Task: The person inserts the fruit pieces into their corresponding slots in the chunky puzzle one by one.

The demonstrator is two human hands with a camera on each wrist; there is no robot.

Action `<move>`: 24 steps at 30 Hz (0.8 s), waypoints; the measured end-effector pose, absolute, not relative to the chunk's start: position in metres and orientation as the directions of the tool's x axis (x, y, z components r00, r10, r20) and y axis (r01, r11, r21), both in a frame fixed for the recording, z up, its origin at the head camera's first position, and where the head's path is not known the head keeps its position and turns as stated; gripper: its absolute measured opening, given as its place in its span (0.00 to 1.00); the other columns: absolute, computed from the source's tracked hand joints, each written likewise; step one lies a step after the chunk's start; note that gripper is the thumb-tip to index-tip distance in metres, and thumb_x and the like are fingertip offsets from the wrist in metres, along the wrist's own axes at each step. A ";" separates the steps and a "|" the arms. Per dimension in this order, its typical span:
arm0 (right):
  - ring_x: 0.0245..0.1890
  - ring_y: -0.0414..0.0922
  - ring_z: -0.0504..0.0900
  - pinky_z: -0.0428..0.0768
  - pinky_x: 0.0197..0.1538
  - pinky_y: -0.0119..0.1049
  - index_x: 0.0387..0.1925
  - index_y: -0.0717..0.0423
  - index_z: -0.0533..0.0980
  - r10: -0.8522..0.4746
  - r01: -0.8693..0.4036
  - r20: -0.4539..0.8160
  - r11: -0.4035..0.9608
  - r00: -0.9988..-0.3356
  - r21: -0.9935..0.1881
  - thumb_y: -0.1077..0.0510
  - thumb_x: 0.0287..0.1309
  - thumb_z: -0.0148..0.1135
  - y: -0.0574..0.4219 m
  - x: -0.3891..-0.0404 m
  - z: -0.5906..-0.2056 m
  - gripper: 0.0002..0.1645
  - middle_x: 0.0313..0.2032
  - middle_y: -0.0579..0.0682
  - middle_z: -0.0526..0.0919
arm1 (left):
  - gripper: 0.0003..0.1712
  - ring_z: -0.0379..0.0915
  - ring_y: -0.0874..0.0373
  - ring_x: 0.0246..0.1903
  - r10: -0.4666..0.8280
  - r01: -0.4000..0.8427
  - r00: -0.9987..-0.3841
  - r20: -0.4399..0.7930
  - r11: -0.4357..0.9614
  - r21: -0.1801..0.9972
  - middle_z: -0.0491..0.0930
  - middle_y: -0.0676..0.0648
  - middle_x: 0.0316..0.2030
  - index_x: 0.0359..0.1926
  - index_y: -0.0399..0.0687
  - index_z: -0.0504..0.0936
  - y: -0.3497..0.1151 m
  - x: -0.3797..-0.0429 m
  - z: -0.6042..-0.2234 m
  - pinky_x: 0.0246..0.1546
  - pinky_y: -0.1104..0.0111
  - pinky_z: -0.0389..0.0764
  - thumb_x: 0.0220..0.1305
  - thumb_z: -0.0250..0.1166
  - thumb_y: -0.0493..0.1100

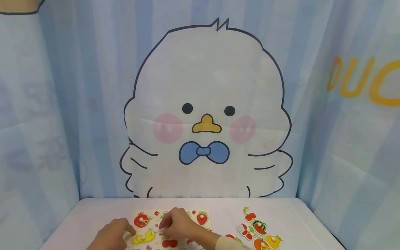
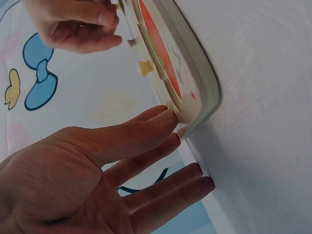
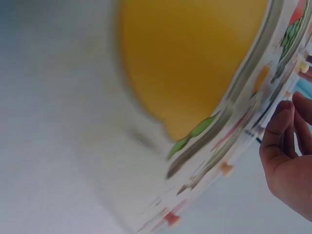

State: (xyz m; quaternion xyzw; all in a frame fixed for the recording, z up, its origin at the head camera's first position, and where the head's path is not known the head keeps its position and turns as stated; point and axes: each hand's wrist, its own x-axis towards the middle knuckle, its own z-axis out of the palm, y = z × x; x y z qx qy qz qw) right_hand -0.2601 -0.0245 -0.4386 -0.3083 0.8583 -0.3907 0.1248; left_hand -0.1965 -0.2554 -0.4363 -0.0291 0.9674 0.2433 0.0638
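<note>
A pale fruit puzzle board (image 1: 157, 240) lies at the front of the table, with knobbed pieces such as a pomegranate (image 1: 141, 220), bananas (image 1: 144, 238) and a strawberry (image 1: 202, 218). My left hand (image 1: 112, 236) is at its left side. In the left wrist view, that thumb touches the board's corner, with the other fingers (image 2: 165, 192) stretched out below. Over the middle of the board is my right hand (image 1: 179, 224), thumb and fingertips drawn together close above the cherries (image 1: 169, 243). I cannot tell whether they hold a piece.
To the right of the board lie several loose fruit pieces, among them cherries (image 1: 250, 216), a watermelon (image 1: 259, 227), an orange (image 1: 260, 244) and a yellow pear (image 1: 273, 241). Behind the white table (image 1: 103, 207) hangs a striped curtain (image 1: 106, 104) with a cartoon duck.
</note>
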 end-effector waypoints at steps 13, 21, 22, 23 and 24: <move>0.20 0.36 0.75 0.74 0.24 0.27 0.27 0.51 0.85 -0.566 -0.410 0.033 0.553 -0.823 -0.726 0.65 0.45 0.70 0.021 -0.266 -0.429 0.06 0.20 0.41 0.79 | 0.19 0.73 0.49 0.41 -0.026 -0.095 -0.988 -0.151 0.877 0.472 0.78 0.48 0.41 0.39 0.49 0.81 -0.257 -0.193 -0.431 0.49 0.43 0.74 0.43 0.73 0.33; 0.20 0.38 0.74 0.72 0.21 0.28 0.28 0.50 0.84 -0.484 -0.345 0.008 0.611 -0.875 -0.713 0.64 0.46 0.70 0.061 -0.278 -0.428 0.06 0.21 0.43 0.79 | 0.19 0.74 0.46 0.43 -0.028 -0.096 -0.988 -0.151 0.881 0.464 0.78 0.48 0.40 0.40 0.48 0.81 -0.256 -0.194 -0.429 0.49 0.43 0.74 0.43 0.73 0.34; 0.20 0.38 0.74 0.72 0.21 0.28 0.27 0.50 0.84 -0.477 -0.344 0.010 0.619 -0.879 -0.706 0.64 0.46 0.70 0.067 -0.279 -0.429 0.06 0.21 0.43 0.79 | 0.19 0.74 0.46 0.43 -0.028 -0.094 -0.988 -0.149 0.881 0.463 0.79 0.48 0.40 0.40 0.48 0.81 -0.255 -0.194 -0.429 0.49 0.43 0.74 0.42 0.74 0.34; 0.20 0.38 0.74 0.72 0.21 0.28 0.27 0.50 0.84 -0.471 -0.346 0.013 0.629 -0.882 -0.696 0.64 0.46 0.70 0.072 -0.280 -0.430 0.06 0.20 0.43 0.79 | 0.19 0.74 0.46 0.43 -0.026 -0.092 -0.989 -0.146 0.881 0.465 0.78 0.48 0.40 0.39 0.49 0.81 -0.255 -0.193 -0.430 0.49 0.43 0.74 0.42 0.74 0.34; 0.20 0.38 0.75 0.73 0.21 0.29 0.26 0.50 0.84 -0.466 -0.348 0.017 0.636 -0.885 -0.688 0.64 0.45 0.70 0.077 -0.281 -0.431 0.06 0.20 0.43 0.80 | 0.19 0.74 0.46 0.43 -0.024 -0.089 -0.989 -0.144 0.880 0.467 0.79 0.48 0.40 0.39 0.49 0.81 -0.255 -0.193 -0.431 0.49 0.43 0.74 0.42 0.74 0.34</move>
